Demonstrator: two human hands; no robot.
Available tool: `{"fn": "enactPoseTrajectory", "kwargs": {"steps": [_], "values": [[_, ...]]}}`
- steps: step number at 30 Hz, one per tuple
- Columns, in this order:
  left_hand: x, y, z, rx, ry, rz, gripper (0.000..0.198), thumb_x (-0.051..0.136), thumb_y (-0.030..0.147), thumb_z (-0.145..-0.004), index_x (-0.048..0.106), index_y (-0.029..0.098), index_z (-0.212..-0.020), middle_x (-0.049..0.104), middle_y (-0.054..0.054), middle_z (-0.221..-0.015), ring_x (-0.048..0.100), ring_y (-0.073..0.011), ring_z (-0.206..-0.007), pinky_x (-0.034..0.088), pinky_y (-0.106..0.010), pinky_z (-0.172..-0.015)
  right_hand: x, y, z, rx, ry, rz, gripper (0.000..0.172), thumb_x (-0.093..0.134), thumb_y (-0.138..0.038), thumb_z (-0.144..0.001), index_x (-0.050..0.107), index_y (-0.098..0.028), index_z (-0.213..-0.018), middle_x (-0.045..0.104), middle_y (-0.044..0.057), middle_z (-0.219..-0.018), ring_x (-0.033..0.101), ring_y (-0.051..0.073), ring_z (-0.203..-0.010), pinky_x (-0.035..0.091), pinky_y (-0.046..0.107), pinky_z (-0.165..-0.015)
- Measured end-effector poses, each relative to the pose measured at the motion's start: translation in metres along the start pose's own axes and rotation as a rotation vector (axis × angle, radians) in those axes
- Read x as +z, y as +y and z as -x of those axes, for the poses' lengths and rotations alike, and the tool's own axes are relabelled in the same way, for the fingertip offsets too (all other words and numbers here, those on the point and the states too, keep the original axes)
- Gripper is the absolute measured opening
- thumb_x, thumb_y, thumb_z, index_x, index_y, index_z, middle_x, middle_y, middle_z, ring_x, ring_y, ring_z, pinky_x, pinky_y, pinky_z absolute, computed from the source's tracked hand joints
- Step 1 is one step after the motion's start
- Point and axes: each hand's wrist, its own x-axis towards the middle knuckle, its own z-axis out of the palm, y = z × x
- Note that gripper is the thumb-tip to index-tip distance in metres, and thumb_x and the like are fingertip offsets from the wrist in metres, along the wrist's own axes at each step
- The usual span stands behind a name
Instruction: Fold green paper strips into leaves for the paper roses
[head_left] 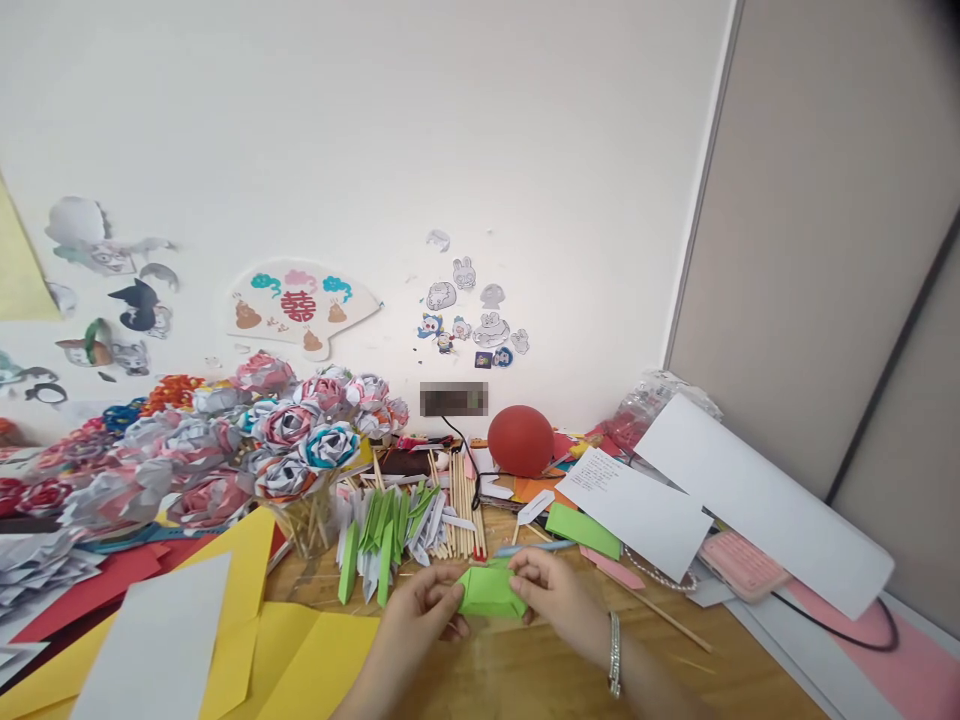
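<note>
A folded green paper piece (489, 590) is held between both my hands just above the wooden table (540, 680). My left hand (417, 612) pinches its left side with fingers closed. My right hand (556, 597), a bracelet on its wrist, pinches its right edge. Just beyond lie several folded green and white paper leaves (386, 535) and a bundle of wooden sticks (463, 515).
Paper roses (285, 440) stand in a clear cup at left. Yellow (300, 660), red and grey sheets cover the left. A red balloon (520, 440), white sheets (637, 510), a green strip (583, 530), a pink calculator (739, 565) and a black cable (840, 625) lie right. Stickers dot the wall.
</note>
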Motion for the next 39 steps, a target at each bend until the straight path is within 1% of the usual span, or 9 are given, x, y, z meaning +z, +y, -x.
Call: {"fn": "enactPoseTrajectory", "kwargs": {"steps": [6,10,15,19,25,29,34,37,39], "values": [[-0.002,-0.002,-0.001,0.003,0.001,0.015,0.05,0.067,0.064,-0.055,0.05,0.02,-0.071,0.057,0.006,-0.049,0.062,-0.0158,-0.049,0.049,-0.027,-0.053,-0.001,0.001,-0.001,-0.011,-0.028,-0.004,0.045,0.066,-0.056,-0.064,0.048,-0.019,-0.082,0.053,-0.006,-0.059,0.054,0.012,-0.052,0.044,0.026,-0.051],[-0.002,-0.003,-0.001,-0.003,-0.046,0.008,0.052,0.069,0.066,-0.052,0.048,0.019,-0.062,0.052,0.008,-0.043,0.061,-0.0155,-0.044,0.047,-0.025,-0.047,-0.002,-0.004,0.0,-0.03,-0.025,-0.022,0.042,0.062,-0.055,-0.069,0.049,-0.018,-0.086,0.055,-0.005,-0.061,0.058,0.013,-0.055,0.045,0.026,-0.053],[-0.002,0.001,-0.002,-0.012,-0.139,0.015,0.056,0.073,0.063,-0.05,0.057,0.017,-0.076,0.056,0.007,-0.046,0.061,-0.0162,-0.044,0.049,-0.027,-0.048,-0.007,-0.008,0.002,-0.011,-0.065,-0.054,0.037,0.063,-0.047,-0.07,0.052,-0.017,-0.088,0.055,-0.006,-0.054,0.058,0.014,-0.048,0.044,0.026,-0.049],[-0.004,0.001,-0.002,-0.009,-0.164,0.026,0.055,0.073,0.063,-0.05,0.058,0.017,-0.076,0.06,0.005,-0.051,0.063,-0.0173,-0.047,0.051,-0.029,-0.051,-0.006,-0.009,0.002,0.004,-0.049,-0.139,0.033,0.063,-0.043,-0.068,0.053,-0.016,-0.084,0.055,-0.006,-0.051,0.058,0.014,-0.046,0.043,0.024,-0.045],[-0.007,-0.004,-0.002,0.007,-0.122,0.015,0.051,0.073,0.062,-0.053,0.058,0.017,-0.072,0.063,0.003,-0.053,0.061,-0.0162,-0.043,0.049,-0.027,-0.046,0.0,-0.012,0.003,-0.023,0.006,-0.162,0.03,0.065,-0.04,-0.067,0.056,-0.014,-0.079,0.058,-0.003,-0.049,0.057,0.013,-0.043,0.042,0.022,-0.042],[-0.008,0.004,0.0,-0.007,-0.118,0.012,0.054,0.073,0.064,-0.051,0.058,0.017,-0.072,0.063,0.002,-0.052,0.063,-0.017,-0.046,0.051,-0.027,-0.049,0.003,-0.012,0.003,-0.006,0.043,-0.177,0.034,0.066,-0.042,-0.066,0.058,-0.013,-0.082,0.057,-0.004,-0.048,0.058,0.014,-0.043,0.042,0.022,-0.041],[-0.007,0.012,0.003,-0.019,-0.186,0.047,0.049,0.075,0.058,-0.055,0.059,0.016,-0.074,0.065,0.001,-0.055,0.063,-0.0169,-0.048,0.051,-0.027,-0.051,0.003,-0.01,0.003,-0.033,0.002,-0.179,0.034,0.066,-0.043,-0.068,0.062,-0.014,-0.084,0.059,-0.003,-0.051,0.059,0.013,-0.045,0.044,0.022,-0.043],[-0.007,0.007,0.001,-0.05,-0.181,0.067,0.047,0.071,0.06,-0.06,0.057,0.017,-0.072,0.063,0.002,-0.053,0.063,-0.0163,-0.047,0.05,-0.026,-0.049,0.002,-0.009,0.004,-0.067,-0.026,-0.152,0.031,0.065,-0.044,-0.07,0.064,-0.015,-0.082,0.058,-0.003,-0.051,0.058,0.012,-0.044,0.045,0.022,-0.043],[-0.007,0.002,-0.001,-0.08,-0.179,0.079,0.048,0.07,0.062,-0.059,0.053,0.018,-0.068,0.061,0.004,-0.052,0.062,-0.0157,-0.044,0.049,-0.025,-0.046,0.001,-0.01,0.006,-0.094,-0.052,-0.137,0.031,0.064,-0.044,-0.071,0.064,-0.015,-0.081,0.059,-0.002,-0.053,0.058,0.012,-0.046,0.045,0.022,-0.044]]}}
